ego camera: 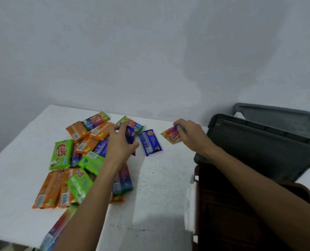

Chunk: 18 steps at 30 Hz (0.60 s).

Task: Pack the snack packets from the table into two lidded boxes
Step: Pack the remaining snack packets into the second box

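Observation:
Several snack packets (61,153) in orange, green, blue and rainbow wrappers lie heaped on the left half of the white table (161,187). My left hand (120,142) is over the heap, fingers closed around a dark blue packet (129,134). One blue packet (150,142) lies alone between my hands. My right hand (188,135) grips a rainbow-coloured packet (172,136) just above the table, left of the grey box (259,142). The grey box stands open at the right, its lid (277,118) leaning up behind it. A dark brown box (223,205) sits in front of it, partly under my right forearm.
A plain grey wall rises close behind the table. White plastic clips (190,205) stick out from the dark box's left edge. One rainbow packet (58,229) hangs near the table's front edge under my left forearm. Bare tabletop lies between the heap and the boxes.

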Available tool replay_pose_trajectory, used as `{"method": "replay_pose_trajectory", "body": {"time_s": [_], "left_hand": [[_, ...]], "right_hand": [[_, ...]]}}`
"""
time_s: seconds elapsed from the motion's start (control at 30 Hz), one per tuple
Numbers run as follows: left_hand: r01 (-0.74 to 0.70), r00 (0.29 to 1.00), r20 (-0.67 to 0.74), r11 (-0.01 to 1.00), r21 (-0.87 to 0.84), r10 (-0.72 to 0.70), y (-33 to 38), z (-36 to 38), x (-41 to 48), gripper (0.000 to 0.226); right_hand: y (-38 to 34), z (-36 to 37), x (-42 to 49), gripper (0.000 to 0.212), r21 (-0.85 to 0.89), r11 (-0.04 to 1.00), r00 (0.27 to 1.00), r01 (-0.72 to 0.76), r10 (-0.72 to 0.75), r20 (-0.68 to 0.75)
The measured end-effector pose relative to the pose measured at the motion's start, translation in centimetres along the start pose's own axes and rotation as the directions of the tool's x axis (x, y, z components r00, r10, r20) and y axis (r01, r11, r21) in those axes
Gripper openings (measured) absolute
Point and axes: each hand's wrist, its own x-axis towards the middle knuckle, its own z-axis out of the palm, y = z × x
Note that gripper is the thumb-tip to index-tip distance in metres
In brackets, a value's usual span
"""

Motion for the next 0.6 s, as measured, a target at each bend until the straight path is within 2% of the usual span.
{"method": "replay_pose_trajectory", "body": {"time_s": [0.1,0.17,0.3,0.37,0.53,0.6], "left_hand": [[-0.179,0.98,-0.116,0.975,-0.135,0.164,3.7,-0.3,-3.1,0.065],[-0.249,0.964,-0.169,0.924,-0.291,0.206,5.8,0.0,-5.5,0.06],[-0.17,0.985,-0.11,0.729,-0.664,0.13,9.2,1.1,-9.9,0.058],[-0.124,0.992,-0.072,0.636,-0.761,0.108,10.6,1.9,-12.1,0.058],[-0.076,0.991,0.006,0.59,-0.804,0.135,12.1,4.9,-15.9,0.057],[-0.056,0.991,0.025,0.589,-0.806,0.128,12.2,6.2,-16.8,0.057]], "right_hand": [[-0.2,-3.3,-4.0,0.026,0.09,0.995,0.995,0.048,-0.04,-0.089],[-0.2,-5.7,-7.6,0.026,0.221,0.974,0.988,0.054,-0.021,-0.15],[0.6,-9.3,-15.3,0.02,0.449,0.893,0.972,0.035,0.075,-0.224],[1.5,-10.0,-18.4,0.018,0.546,0.838,0.968,-0.016,0.149,-0.201],[4.1,-8.8,-23.7,0.019,0.69,0.691,0.958,-0.214,0.288,0.008],[4.8,-7.7,-24.4,0.026,0.694,0.646,0.934,-0.318,0.341,0.11]]}}
